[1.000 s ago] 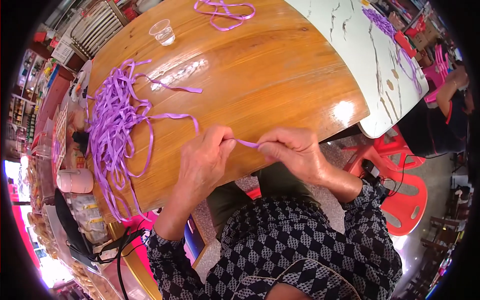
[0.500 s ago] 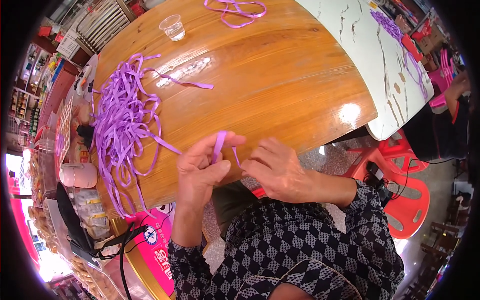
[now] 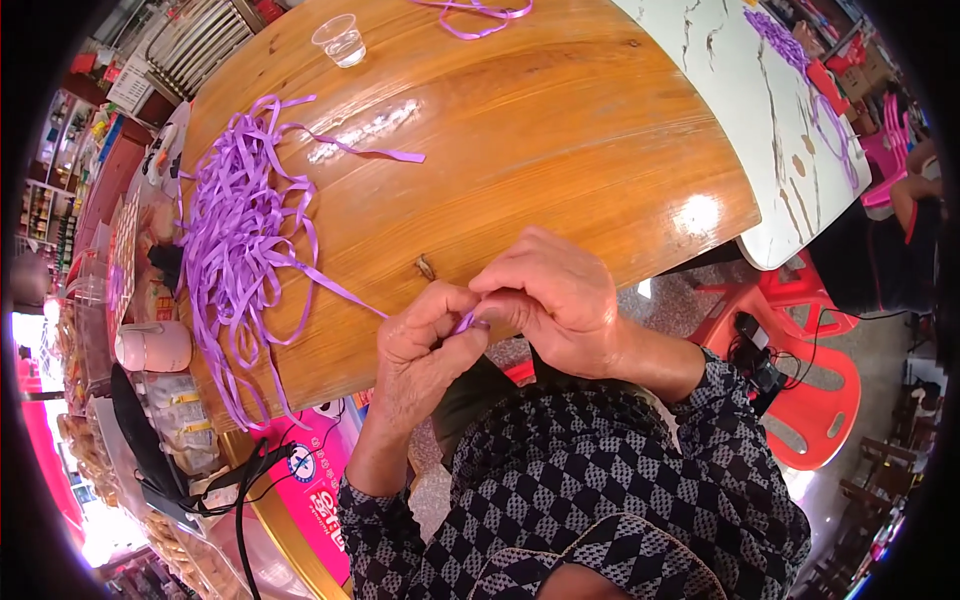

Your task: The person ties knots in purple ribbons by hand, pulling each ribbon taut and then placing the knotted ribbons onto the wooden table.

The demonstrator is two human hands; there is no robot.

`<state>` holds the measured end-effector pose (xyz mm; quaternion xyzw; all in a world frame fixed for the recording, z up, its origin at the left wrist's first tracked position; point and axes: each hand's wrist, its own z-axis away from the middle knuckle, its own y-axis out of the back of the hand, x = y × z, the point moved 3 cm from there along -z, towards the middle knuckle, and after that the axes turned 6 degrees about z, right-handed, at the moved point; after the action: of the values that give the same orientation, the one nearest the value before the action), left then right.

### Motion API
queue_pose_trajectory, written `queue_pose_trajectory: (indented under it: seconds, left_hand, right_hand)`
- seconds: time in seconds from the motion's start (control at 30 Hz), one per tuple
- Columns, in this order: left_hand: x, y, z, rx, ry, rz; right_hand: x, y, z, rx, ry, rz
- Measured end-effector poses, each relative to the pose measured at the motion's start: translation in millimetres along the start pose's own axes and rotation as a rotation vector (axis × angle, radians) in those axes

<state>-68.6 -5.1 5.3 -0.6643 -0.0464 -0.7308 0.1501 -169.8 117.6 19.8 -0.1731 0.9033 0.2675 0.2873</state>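
Observation:
Both my hands meet over the near edge of the wooden table. A purple ribbon (image 3: 464, 322) is pinched between the fingertips of my left hand (image 3: 425, 350), with only a short piece showing. My right hand (image 3: 555, 300) presses against the left fingertips and closes on the same ribbon; its fingers partly hide it. A strand of ribbon runs from beneath my left hand toward a big tangled heap of purple ribbon (image 3: 245, 220) on the table's left side. One loose end of the heap points right across the wood.
On the wooden table (image 3: 560, 130) stand a clear plastic cup (image 3: 342, 45) and, at the far edge, another looped purple ribbon (image 3: 478, 18). A white marbled table (image 3: 745, 110) adjoins on the right. Red plastic stools (image 3: 815, 390) and a seated person (image 3: 870, 265) are at the right.
My right hand has moved up and left to meet my left hand. The ribbon loop that stood out over the left fingers is now drawn down between both hands' fingertips.

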Motion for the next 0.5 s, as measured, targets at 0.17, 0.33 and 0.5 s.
queue_pose_trajectory:
  seconds: [0.17, 0.33, 0.5]
  left_hand:
    - [-0.9, -2.9, 1.9, 0.107, -0.224, -0.255]
    - [1.0, -6.6, 4.3, 0.267, -0.479, -0.578]
    - [0.8, -6.6, 6.0, 0.338, -0.543, -0.574]
  right_hand:
    - [6.3, -14.0, 12.9, 0.084, -0.386, -0.351]
    - [5.8, -20.5, 15.9, 0.094, -0.636, -0.623]
    - [11.6, -21.7, 13.2, 0.111, -0.737, -0.848]
